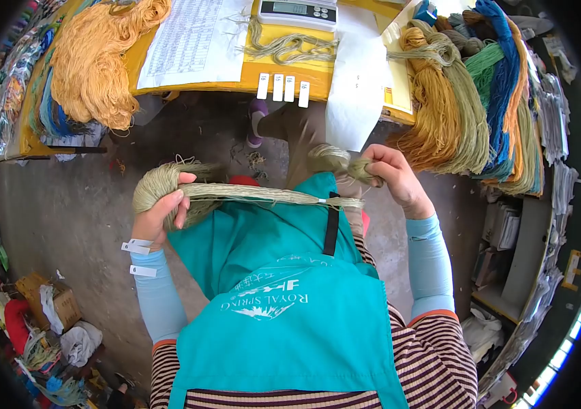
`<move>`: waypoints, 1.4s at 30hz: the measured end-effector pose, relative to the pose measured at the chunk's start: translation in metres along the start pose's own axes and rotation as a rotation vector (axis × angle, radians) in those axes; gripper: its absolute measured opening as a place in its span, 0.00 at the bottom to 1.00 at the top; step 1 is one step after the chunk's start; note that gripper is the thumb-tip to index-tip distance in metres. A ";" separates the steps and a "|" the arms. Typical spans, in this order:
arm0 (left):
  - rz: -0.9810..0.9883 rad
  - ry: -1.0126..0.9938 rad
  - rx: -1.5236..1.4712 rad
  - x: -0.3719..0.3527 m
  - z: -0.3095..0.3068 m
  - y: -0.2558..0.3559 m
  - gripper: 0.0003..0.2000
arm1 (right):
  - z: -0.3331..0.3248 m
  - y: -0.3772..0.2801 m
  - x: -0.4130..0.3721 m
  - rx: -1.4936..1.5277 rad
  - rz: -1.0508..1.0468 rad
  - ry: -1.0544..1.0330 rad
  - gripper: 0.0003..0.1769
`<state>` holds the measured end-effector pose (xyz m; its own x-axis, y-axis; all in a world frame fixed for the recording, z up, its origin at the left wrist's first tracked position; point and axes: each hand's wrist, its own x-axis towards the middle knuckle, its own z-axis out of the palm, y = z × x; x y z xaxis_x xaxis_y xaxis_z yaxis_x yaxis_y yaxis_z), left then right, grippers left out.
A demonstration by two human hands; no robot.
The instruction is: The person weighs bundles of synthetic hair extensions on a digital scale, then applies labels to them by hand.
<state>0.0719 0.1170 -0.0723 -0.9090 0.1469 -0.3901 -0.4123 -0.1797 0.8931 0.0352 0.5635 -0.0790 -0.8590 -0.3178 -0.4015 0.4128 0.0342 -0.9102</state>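
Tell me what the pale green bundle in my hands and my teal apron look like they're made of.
The yarn skein, gripped by the left hand and right hand, looks like spun fibre, perhaps wool or cotton: many fine matte strands, fuzzy at the looped ends. The apron looks like thin woven cloth, possibly synthetic: smooth, matte, creased, with a white printed logo.
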 end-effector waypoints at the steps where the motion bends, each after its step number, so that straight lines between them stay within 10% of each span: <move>1: 0.002 0.000 -0.002 0.002 0.002 0.000 0.17 | -0.003 0.004 0.001 0.013 0.071 -0.021 0.06; 7: 0.191 0.240 0.127 0.016 0.013 -0.006 0.15 | 0.011 -0.028 -0.013 0.086 -0.079 0.005 0.07; 12: 0.286 -0.571 -0.806 0.028 0.038 -0.026 0.39 | 0.043 -0.058 -0.006 0.070 -0.158 -0.170 0.09; 26: -0.055 -0.599 -0.127 0.048 0.135 -0.003 0.27 | 0.080 -0.082 0.010 0.177 -0.101 -0.314 0.10; 36: 0.030 -0.533 -0.218 0.046 0.109 0.013 0.25 | 0.037 -0.051 0.003 0.652 0.080 -0.413 0.11; 42: 0.116 -0.368 -0.052 0.031 0.074 0.034 0.27 | -0.012 -0.080 -0.043 -0.059 0.040 -0.166 0.08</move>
<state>0.0344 0.1874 -0.0378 -0.8709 0.4601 -0.1727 -0.3194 -0.2630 0.9104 0.0358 0.5856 0.0100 -0.7786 -0.4669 -0.4192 0.4228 0.1033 -0.9003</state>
